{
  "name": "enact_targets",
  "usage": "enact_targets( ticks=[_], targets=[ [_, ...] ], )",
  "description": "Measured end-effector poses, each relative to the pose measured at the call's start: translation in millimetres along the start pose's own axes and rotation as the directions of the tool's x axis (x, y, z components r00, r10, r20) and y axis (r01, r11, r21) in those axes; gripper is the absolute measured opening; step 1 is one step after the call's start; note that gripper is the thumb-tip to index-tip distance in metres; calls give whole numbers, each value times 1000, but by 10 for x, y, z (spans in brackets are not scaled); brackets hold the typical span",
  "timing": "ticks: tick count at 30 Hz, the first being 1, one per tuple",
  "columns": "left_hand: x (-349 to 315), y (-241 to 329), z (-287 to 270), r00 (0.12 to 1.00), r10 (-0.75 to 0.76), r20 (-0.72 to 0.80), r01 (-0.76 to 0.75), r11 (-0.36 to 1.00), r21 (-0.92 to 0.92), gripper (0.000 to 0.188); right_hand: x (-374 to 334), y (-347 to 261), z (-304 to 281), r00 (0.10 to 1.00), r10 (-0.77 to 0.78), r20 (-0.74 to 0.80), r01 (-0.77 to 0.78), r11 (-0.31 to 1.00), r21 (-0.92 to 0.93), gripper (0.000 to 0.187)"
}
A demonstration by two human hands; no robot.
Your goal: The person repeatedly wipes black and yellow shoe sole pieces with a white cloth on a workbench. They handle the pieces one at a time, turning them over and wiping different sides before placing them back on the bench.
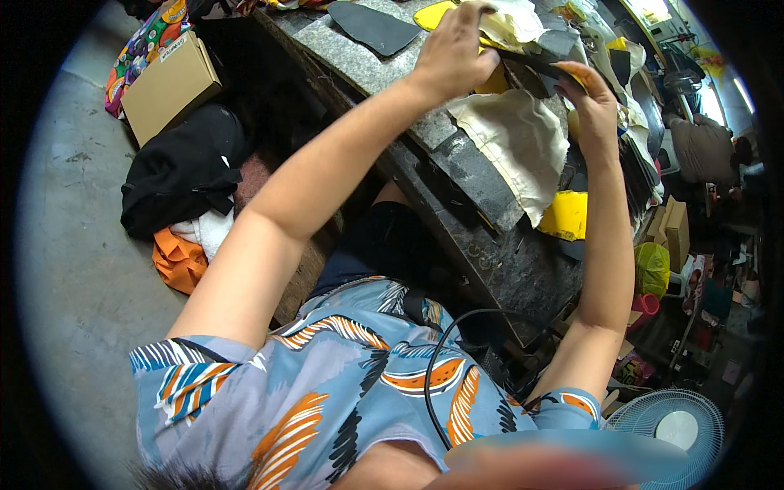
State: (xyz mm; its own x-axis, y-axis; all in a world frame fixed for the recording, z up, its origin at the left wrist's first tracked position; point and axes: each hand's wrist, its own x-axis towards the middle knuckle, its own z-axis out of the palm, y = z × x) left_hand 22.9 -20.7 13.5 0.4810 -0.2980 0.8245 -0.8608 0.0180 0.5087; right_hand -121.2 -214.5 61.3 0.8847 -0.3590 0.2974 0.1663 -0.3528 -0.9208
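Strip (532, 62) seen between left hand (452, 51) and right hand (594, 96), over workbench (523, 282); cloth (518, 143) laid on workbench, nearer than strip; flat sheet (377, 29) laid left of left hand; carton (170, 91) placed beyond jacket (175, 167), both left of workbench

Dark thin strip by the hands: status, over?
Right hand: pinching one end. Left hand: grip unclear. Dark thin strip spans between. Cream wrinkled sheet nearby.

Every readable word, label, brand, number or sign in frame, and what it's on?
Cardboard box: white label with dark print, too small to read reliably.
Fan: no legible text on its hub.
Held dark strip: no lettering visible.
Nothing else readable.
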Motion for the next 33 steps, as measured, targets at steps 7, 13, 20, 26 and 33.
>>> enact_targets(
  ticks=[7,13,20,26,33],
  targets=[
    [298,-716,743,592,-86,801,33,996,83,48,-316,-194,121,996,-34,81,33,999,19,30],
    [250,-562,719,810,-30,586,66,997,-40,26,-451,-568,-350,966,-175,-190,194,977,86,20],
    [-154,108,-219,432,369,823,-165,929,-330,34,-650,-505,-527,897,251,-364,-128,935,331,26],
    [-767,594,-483,676,5,737,-399,843,361,45,-930,-86,152,897,433,84,-433,827,358,36],
    [-720,354,-723,731,-43,681,-310,868,388,63,-857,-63,-11,877,480,8,-480,875,68,26]
  ],
)
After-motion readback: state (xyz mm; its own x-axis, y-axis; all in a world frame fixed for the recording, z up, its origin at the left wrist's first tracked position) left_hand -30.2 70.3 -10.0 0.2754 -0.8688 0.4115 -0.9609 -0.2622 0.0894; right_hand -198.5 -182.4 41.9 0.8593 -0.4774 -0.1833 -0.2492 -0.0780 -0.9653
